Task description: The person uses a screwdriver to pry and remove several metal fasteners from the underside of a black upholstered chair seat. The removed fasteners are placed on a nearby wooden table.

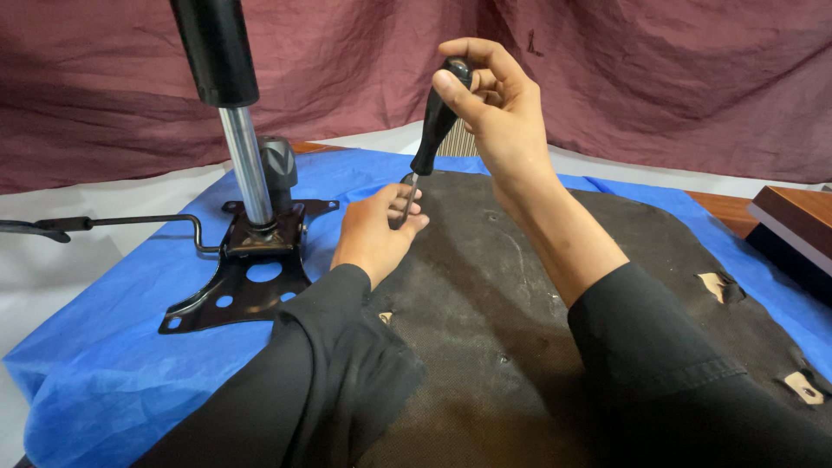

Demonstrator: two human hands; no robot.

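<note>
The right hand [498, 108], raised with wrist bent, is wrapped around the black handle of a screwdriver [433, 126] standing nearly upright over the dark chair-seat underside [520, 303], while the left hand [374, 232] pinches its metal shaft low down.

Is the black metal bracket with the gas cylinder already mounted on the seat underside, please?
No, the bracket lies on the blue sheet, beside the seat underside.

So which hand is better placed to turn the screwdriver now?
Right, probably. The right hand is wrapped around the top of the screwdriver handle, while the left hand pinches the shaft near the tip, steadying it on the seat underside.
</note>
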